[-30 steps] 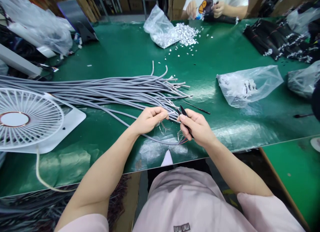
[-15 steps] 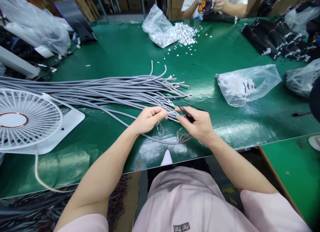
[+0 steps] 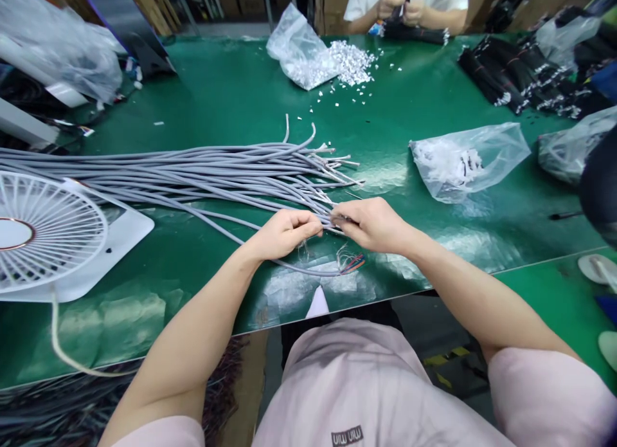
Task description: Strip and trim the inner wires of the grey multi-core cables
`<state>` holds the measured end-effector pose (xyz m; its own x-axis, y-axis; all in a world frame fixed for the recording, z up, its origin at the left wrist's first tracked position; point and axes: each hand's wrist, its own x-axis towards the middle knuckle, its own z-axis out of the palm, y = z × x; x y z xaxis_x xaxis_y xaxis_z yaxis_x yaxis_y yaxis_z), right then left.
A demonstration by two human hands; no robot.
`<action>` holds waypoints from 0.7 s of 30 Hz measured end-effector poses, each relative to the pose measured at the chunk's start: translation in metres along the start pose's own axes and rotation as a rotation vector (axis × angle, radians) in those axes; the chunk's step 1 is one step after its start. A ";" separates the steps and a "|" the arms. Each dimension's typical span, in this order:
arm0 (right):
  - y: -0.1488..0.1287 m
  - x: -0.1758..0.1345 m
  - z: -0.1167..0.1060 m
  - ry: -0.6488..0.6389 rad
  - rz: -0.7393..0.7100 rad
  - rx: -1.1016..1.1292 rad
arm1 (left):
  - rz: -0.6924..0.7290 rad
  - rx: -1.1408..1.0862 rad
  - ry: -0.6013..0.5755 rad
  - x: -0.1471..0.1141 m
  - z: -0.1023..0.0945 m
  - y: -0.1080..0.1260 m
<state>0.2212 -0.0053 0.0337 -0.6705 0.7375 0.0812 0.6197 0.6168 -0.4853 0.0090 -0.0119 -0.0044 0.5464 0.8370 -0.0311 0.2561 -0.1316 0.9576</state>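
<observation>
My left hand (image 3: pixel 289 233) is closed in a pinch on the stripped end of a grey cable, with fine loose strands hanging below the fingers. Facing it, almost touching, my right hand (image 3: pixel 369 223) is curled shut around a small dark hand tool (image 3: pixel 343 218), mostly hidden by the fingers. Behind both hands lies a thick bundle of grey cables (image 3: pixel 207 167), their stripped whitish ends pointing right. Nearer to me rests one cable end with bare strands and coloured wires (image 3: pixel 353 264). A thin dark tip (image 3: pixel 354 195) shows just behind my right hand.
At left stands a white fan (image 3: pixel 53 235). Further back, a plastic bag (image 3: pixel 306 58) spills small white pieces (image 3: pixel 354 64). Another clear bag (image 3: pixel 463 164) lies at right, before black cable bundles (image 3: pixel 515 74). Across the green table (image 3: pixel 216 93), a co-worker's hands (image 3: pixel 402 6) hold something dark.
My right hand has turned over and moved slightly left, towards my left hand; the dark tool in it is now mostly covered. My left hand keeps its pinch. The view has shifted slightly.
</observation>
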 end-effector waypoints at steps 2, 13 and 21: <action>0.006 0.003 0.008 0.025 0.079 0.331 | 0.015 -0.024 0.025 0.000 0.000 0.000; -0.012 -0.004 0.033 0.316 0.322 1.299 | 0.148 0.098 0.237 0.006 0.009 -0.007; 0.001 -0.003 0.000 0.099 -0.027 0.235 | 0.099 0.101 0.151 0.003 0.005 -0.008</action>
<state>0.2241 -0.0066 0.0327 -0.6353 0.7519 0.1762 0.4823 0.5646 -0.6698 0.0128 -0.0108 -0.0134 0.4495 0.8862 0.1125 0.2898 -0.2638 0.9200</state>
